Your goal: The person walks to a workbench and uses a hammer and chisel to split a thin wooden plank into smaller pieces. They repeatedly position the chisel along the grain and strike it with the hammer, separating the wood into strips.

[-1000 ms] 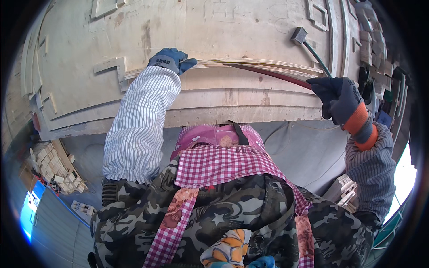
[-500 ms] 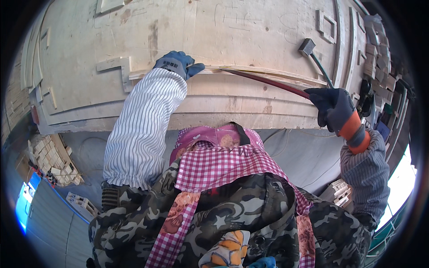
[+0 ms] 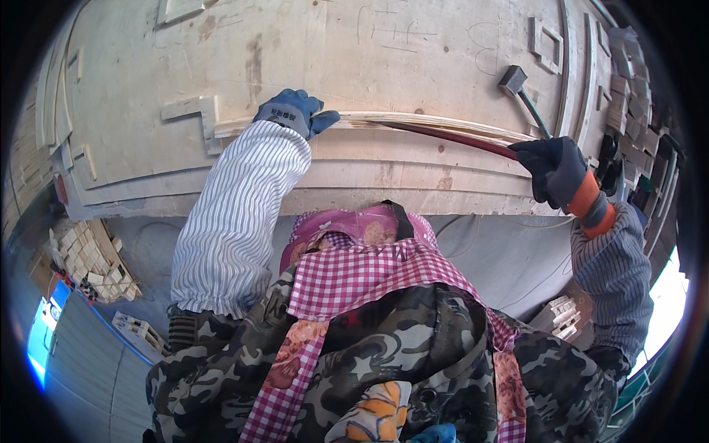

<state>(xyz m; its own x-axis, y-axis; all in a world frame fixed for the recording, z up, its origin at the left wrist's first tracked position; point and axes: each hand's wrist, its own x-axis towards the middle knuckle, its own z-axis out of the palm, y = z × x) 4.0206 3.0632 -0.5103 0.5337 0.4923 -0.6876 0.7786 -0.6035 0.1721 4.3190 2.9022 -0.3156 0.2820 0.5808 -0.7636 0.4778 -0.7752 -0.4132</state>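
Strips: long, thin, pale wooden strips [image 3: 413, 115] lay under the left hand and stretched rightward from it.
Left hand [image 3: 292, 112]: blue-gloved, it grasped the strips.
Bar: a slim, dark-red bar [image 3: 465, 139] ran leftward from the right hand to the strips.
Right hand [image 3: 554, 171]: dark-gloved, it was clenched around the bar.
Hammer: a grey-headed, green-handled hammer [image 3: 529, 108] lay just beyond the right hand.
Desk: a pale plywood desk [image 3: 310, 44] spread beyond both hands.

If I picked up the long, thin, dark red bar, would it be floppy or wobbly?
That red bar is probably stiff: it reaches without obvious sagging from the dark-gloved right hand to the pale, layered wooden strips. It might feel front-heavy, since most of its visible length sticks out past that hand.
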